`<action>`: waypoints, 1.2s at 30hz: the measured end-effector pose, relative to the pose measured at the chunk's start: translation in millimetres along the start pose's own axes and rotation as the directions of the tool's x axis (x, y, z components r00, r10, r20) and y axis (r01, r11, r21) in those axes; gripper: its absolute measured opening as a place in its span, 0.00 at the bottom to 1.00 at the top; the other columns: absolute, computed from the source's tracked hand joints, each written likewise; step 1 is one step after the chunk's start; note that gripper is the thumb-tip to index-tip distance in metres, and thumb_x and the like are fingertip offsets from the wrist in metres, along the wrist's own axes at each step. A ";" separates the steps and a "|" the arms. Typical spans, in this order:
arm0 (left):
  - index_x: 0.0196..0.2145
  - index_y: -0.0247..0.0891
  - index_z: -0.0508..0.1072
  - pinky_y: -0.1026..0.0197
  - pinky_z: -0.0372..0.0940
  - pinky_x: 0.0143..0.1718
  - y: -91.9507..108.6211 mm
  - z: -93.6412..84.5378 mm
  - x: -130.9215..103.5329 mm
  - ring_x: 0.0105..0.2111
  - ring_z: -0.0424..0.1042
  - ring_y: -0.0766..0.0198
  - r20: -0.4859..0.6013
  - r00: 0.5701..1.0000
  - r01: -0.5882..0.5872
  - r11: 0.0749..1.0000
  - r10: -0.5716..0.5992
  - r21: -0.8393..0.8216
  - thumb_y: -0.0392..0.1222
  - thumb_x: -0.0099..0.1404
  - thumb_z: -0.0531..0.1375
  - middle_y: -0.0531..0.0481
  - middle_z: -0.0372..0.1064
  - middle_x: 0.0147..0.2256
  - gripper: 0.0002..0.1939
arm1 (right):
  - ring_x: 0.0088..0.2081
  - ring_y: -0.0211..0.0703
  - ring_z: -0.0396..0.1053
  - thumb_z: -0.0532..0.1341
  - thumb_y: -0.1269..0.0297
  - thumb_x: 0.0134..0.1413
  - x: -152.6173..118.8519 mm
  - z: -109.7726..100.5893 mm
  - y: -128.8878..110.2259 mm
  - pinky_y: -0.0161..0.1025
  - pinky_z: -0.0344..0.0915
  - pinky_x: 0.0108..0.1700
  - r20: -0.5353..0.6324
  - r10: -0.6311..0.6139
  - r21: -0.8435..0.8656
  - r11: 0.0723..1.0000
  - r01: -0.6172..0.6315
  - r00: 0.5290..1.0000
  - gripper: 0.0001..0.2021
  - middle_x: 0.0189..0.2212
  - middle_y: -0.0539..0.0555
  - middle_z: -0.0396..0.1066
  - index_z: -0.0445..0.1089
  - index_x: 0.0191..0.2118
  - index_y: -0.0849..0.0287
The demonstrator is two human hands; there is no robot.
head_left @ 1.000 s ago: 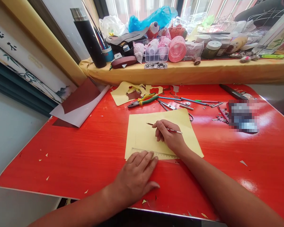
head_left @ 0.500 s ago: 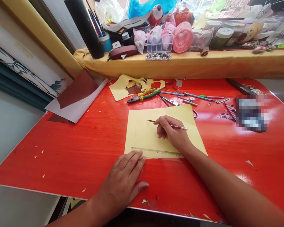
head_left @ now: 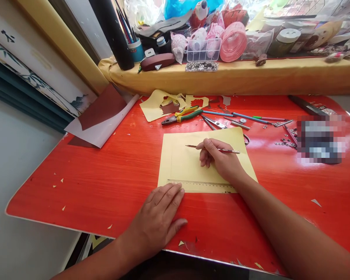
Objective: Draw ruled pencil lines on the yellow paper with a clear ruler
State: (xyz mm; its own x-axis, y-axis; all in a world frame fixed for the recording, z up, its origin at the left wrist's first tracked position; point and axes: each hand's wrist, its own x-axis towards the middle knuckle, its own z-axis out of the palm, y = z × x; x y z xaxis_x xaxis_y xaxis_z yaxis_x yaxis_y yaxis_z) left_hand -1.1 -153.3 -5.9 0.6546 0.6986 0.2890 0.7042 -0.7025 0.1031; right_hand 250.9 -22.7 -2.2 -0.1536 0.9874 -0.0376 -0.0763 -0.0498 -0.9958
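Red tabletop: running under everything, with the yellow paper sheet lying near its front edge, before the person.

Left hand: resting flat across the front of the sheet, fingers pressed together, thumb spreading away over bare red. Its fingertips are now sitting closer to the ruler's left end than a second ago.

Right hand: pinching a pencil between thumb and forefinger, other fingers curling under, much the same grip as before.

Clear ruler: lying on the sheet along its near edge, slanting slightly. Its right end is overhanging less than it was (glare and transparency are blurring that border). My reading: the ruler is being adjusted rather than drawn against, the left fingers doing the steering.

Combination pliers: lying beyond the sheet, untouched.

Pencil: pointing leftward over the upper sheet, well apart from the ruler; whether its tip is touching paper, I cannot tell.

Faint line: running down the sheet's left side. No fresh mark is showing, so marking seems to be waiting on placement.
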 end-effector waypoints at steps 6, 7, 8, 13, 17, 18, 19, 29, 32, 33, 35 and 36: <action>0.66 0.27 0.70 0.45 0.64 0.65 -0.8 -1.8 1.2 0.65 0.68 0.46 -0.036 0.999 0.016 1.000 -0.016 0.009 0.44 0.81 0.55 0.34 0.73 0.64 0.23 | 0.23 0.40 0.73 0.66 0.38 0.66 -1.5 -0.1 -1.1 0.36 0.66 0.24 0.014 -0.005 -0.003 1.000 0.005 1.000 0.24 0.24 0.52 0.75 0.80 0.37 0.58; 0.66 0.26 0.70 0.45 0.65 0.65 -1.0 -1.5 1.4 0.65 0.69 0.46 -0.030 0.999 0.017 1.000 -0.017 0.007 0.44 0.81 0.55 0.33 0.73 0.63 0.23 | 0.23 0.40 0.73 0.66 0.38 0.66 -1.8 0.0 -1.5 0.36 0.66 0.24 0.013 -0.004 -0.004 1.000 0.004 1.000 0.24 0.24 0.52 0.75 0.80 0.37 0.58; 0.66 0.26 0.70 0.46 0.65 0.65 -1.1 -1.1 1.6 0.64 0.69 0.46 -0.024 1.000 0.015 1.000 -0.014 0.005 0.45 0.82 0.54 0.33 0.73 0.63 0.24 | 0.23 0.40 0.73 0.66 0.38 0.66 -2.0 0.2 -1.9 0.36 0.67 0.25 0.012 -0.004 -0.003 1.000 0.004 1.000 0.24 0.24 0.52 0.75 0.80 0.37 0.58; 0.67 0.26 0.69 0.45 0.66 0.64 -1.2 1.3 1.5 0.66 0.67 0.45 0.003 1.000 0.003 1.000 -0.003 0.008 0.46 0.82 0.53 0.33 0.71 0.65 0.25 | 0.23 0.40 0.73 0.67 0.36 0.64 -1.4 1.2 -3.0 0.36 0.66 0.23 0.006 -0.001 0.010 1.000 0.000 1.000 0.25 0.24 0.51 0.74 0.81 0.37 0.58; 0.68 0.25 0.68 0.44 0.67 0.65 -1.2 1.7 1.4 0.66 0.67 0.44 0.019 1.000 -0.002 1.000 0.002 -0.001 0.46 0.82 0.54 0.32 0.70 0.66 0.26 | 0.22 0.39 0.73 0.68 0.37 0.63 -0.5 2.0 -3.3 0.35 0.66 0.23 -0.003 0.003 0.009 1.000 -0.003 1.000 0.25 0.24 0.51 0.75 0.80 0.37 0.59; 0.68 0.25 0.68 0.44 0.67 0.65 -1.3 1.7 1.4 0.66 0.67 0.44 0.021 1.000 0.000 1.000 0.000 -0.003 0.46 0.81 0.54 0.32 0.70 0.66 0.26 | 0.22 0.39 0.73 0.68 0.37 0.63 -0.3 2.1 -3.4 0.35 0.66 0.23 -0.004 0.001 0.007 1.000 -0.001 1.000 0.25 0.24 0.51 0.75 0.80 0.37 0.59; 0.68 0.25 0.68 0.44 0.67 0.65 -1.3 1.7 1.5 0.66 0.67 0.44 0.022 1.000 0.000 1.000 0.000 -0.006 0.46 0.81 0.54 0.32 0.70 0.66 0.26 | 0.22 0.39 0.73 0.68 0.37 0.63 -0.3 2.1 -3.5 0.35 0.65 0.23 -0.004 -0.002 0.005 1.000 0.002 1.000 0.25 0.24 0.51 0.75 0.80 0.37 0.59; 0.69 0.21 0.66 0.44 0.68 0.66 -2.3 0.8 2.3 0.68 0.66 0.45 0.052 0.998 -0.021 1.000 0.021 -0.012 0.46 0.81 0.55 0.30 0.67 0.68 0.29 | 0.22 0.40 0.72 0.68 0.36 0.62 -0.5 2.7 -4.5 0.36 0.66 0.23 -0.014 0.003 -0.032 0.999 -0.003 1.000 0.25 0.24 0.52 0.75 0.80 0.36 0.58; 0.69 0.21 0.66 0.45 0.68 0.66 -2.3 0.2 3.0 0.68 0.66 0.45 0.055 0.998 -0.019 1.000 0.020 -0.011 0.46 0.81 0.54 0.31 0.67 0.68 0.28 | 0.22 0.40 0.72 0.69 0.36 0.62 -0.2 2.8 -4.5 0.36 0.65 0.22 -0.010 -0.003 -0.032 0.999 0.003 1.000 0.25 0.24 0.52 0.75 0.80 0.36 0.57; 0.69 0.21 0.66 0.45 0.68 0.67 -2.2 0.0 3.3 0.68 0.66 0.45 0.053 0.998 -0.017 1.000 0.017 -0.011 0.46 0.82 0.54 0.31 0.68 0.68 0.28 | 0.22 0.40 0.72 0.69 0.36 0.63 -0.3 2.8 -4.4 0.36 0.65 0.23 -0.011 -0.004 -0.033 0.999 0.004 1.000 0.25 0.24 0.52 0.75 0.81 0.36 0.57; 0.68 0.21 0.67 0.45 0.67 0.67 -1.8 -0.1 3.8 0.68 0.67 0.46 0.050 0.999 -0.014 1.000 0.015 -0.015 0.46 0.81 0.55 0.31 0.68 0.68 0.28 | 0.22 0.40 0.72 0.69 0.37 0.63 -0.5 3.0 -4.0 0.36 0.65 0.23 -0.014 -0.005 -0.036 0.999 0.004 1.000 0.25 0.24 0.52 0.75 0.81 0.36 0.57; 0.68 0.21 0.67 0.45 0.67 0.67 -1.6 -0.1 4.0 0.68 0.67 0.46 0.048 0.999 -0.013 1.000 0.014 -0.017 0.46 0.81 0.55 0.31 0.68 0.68 0.28 | 0.22 0.40 0.72 0.68 0.37 0.64 -0.6 3.0 -3.8 0.36 0.65 0.23 -0.017 -0.004 -0.035 0.999 0.003 1.000 0.24 0.24 0.52 0.75 0.81 0.37 0.57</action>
State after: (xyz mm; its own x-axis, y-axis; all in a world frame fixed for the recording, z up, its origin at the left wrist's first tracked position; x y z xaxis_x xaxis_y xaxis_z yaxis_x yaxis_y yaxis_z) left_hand 0.4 -149.4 -4.8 0.6770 0.6943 0.2441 0.6905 -0.7140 0.1158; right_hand 248.3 -23.6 1.8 -0.1367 0.9900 -0.0352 -0.0420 -0.0412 -0.9983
